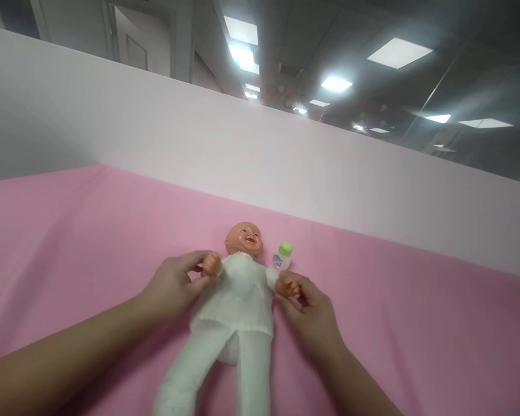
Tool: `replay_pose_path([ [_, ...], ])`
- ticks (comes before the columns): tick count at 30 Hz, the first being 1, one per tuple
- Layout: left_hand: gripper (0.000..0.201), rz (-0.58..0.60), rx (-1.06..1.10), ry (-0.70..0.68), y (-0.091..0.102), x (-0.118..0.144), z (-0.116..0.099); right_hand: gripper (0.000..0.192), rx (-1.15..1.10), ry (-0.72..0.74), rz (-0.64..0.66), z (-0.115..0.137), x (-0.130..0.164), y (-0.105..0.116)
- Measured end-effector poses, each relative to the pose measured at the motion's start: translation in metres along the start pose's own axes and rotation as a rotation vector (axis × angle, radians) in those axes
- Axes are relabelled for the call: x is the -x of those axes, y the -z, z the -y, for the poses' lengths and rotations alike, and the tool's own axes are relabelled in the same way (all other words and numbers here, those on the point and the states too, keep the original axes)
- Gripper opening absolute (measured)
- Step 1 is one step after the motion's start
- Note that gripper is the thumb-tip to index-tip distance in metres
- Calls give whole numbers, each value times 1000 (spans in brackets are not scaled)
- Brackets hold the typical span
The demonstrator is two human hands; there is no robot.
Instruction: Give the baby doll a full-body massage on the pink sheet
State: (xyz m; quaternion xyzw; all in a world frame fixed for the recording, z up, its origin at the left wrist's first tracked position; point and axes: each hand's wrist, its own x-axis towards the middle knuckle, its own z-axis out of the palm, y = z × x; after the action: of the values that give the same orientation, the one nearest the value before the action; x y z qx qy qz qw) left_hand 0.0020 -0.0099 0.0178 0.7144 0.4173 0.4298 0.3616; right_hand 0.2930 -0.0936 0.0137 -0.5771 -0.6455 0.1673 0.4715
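Note:
A baby doll (242, 294) in white clothing lies on its back on the pink cloth, its head away from me and its legs running out of view at the bottom. My left hand (173, 286) is closed around the doll's arm on the left, by its small hand. On the other side my right hand (312, 315) grips the doll's other arm near its hand, thumb below and fingers partly hidden behind it. Beside the doll's head, just beyond my right hand, is a small clear bottle (281, 257) with a green cap and a printed label.
Pink cloth (91, 242) covers the surface under the doll, with a few creases. A white panel (251, 156) rises along the far side. Beyond it are a door (132, 43) and a ceiling with several lit panels (398, 53).

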Motion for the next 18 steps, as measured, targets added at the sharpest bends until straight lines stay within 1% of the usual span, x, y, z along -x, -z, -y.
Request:
replay_pose_path([
  [1,29,82,-64,-65,-4,4,-3,31,89,114,65,3,4,-4],
  [2,33,155,-119,-131,-6,8,-4,35,172,226,121,5,7,-7],
  [4,39,271,-186,-248,-8,11,-3,46,301,399,203,5,11,-11],
  [6,45,320,-226,-314,-6,12,1,52,376,483,243,3,12,-14],
  [7,45,325,-244,-326,-6,11,2,53,392,502,250,1,13,-14],
  [9,43,296,-270,-323,-5,10,5,53,379,509,239,0,12,-14],
  [11,38,240,-283,-284,-5,9,6,50,313,446,198,-2,10,-12],
  [12,36,203,-282,-249,-5,8,6,46,260,374,173,-3,8,-10],
  [14,34,119,-238,-142,0,4,6,35,108,163,101,-6,4,-4],
  [15,35,69,-188,-73,3,1,8,33,15,43,46,-9,1,1],
  [16,35,16,-124,3,8,-3,11,36,-84,-69,-21,-13,-3,5],
  [18,37,-109,34,178,19,-12,20,49,-284,-247,-188,-26,-11,16],
])
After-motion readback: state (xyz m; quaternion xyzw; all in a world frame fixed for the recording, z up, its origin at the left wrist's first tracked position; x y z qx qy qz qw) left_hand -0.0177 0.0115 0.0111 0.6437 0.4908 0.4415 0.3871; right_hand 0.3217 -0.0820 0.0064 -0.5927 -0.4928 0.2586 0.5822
